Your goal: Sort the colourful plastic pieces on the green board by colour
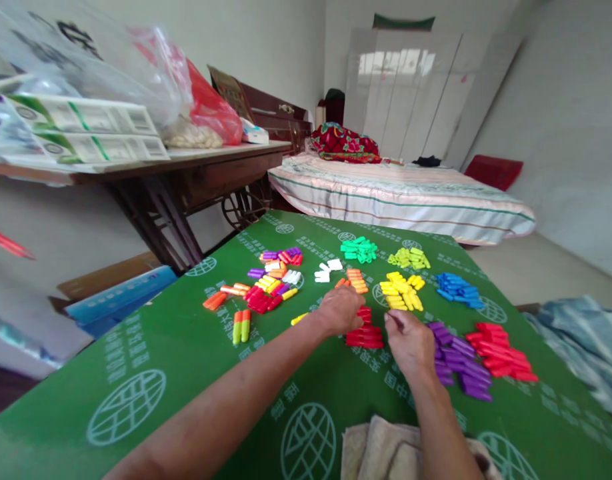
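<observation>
My left hand reaches over the middle of the green table, fingers bent downward between the orange caps and a stack of dark red caps. What its fingertips hold, if anything, is hidden. Just right of the red stack, my right hand is closed in a pinch; I cannot make out anything in it. Yellow caps lie beyond the right hand, and purple caps beside it. The small pieces look like plastic pen caps, sorted by colour.
Green caps, lime caps, blue caps and bright red caps lie farther out. Mixed-colour clusters and joined orange-lime pieces sit left. A beige cloth is at the near edge. A sewing-machine table stands left.
</observation>
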A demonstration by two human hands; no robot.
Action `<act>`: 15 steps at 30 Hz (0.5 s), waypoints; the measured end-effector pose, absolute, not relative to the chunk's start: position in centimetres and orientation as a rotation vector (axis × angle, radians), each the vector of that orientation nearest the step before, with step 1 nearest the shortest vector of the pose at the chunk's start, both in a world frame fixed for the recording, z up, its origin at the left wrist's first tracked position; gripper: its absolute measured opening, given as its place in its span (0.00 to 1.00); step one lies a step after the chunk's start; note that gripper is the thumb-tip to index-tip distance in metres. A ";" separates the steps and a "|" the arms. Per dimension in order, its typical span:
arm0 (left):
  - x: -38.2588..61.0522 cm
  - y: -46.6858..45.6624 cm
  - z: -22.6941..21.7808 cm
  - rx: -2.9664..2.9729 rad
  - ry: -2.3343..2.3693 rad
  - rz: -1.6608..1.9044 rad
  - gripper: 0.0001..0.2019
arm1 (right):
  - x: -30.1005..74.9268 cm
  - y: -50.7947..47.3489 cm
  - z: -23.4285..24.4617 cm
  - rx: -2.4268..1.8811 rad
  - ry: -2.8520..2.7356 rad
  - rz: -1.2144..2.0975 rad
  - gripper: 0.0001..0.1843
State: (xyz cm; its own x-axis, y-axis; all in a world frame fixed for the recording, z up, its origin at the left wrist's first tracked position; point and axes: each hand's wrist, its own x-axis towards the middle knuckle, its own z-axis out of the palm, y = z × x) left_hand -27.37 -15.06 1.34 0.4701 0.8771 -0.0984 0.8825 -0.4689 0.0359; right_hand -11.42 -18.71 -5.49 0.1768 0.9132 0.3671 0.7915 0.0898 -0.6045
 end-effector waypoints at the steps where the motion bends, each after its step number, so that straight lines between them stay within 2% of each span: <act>1: -28.0 -15.1 1.6 2.613 1.586 -0.056 0.14 | -11.5 -18.7 -5.5 -1.704 -1.631 0.208 0.19; 5: -31.3 -15.6 2.4 2.501 1.735 0.137 0.13 | -11.8 -18.7 -5.6 -1.683 -1.622 0.201 0.19; 9: -35.2 -17.2 2.5 2.437 1.875 0.113 0.06 | -12.2 -18.8 -5.7 -1.658 -1.622 0.181 0.17; 15: -39.4 -20.3 1.4 2.258 1.985 0.140 0.05 | -12.4 -18.9 -5.8 -1.642 -1.669 0.160 0.17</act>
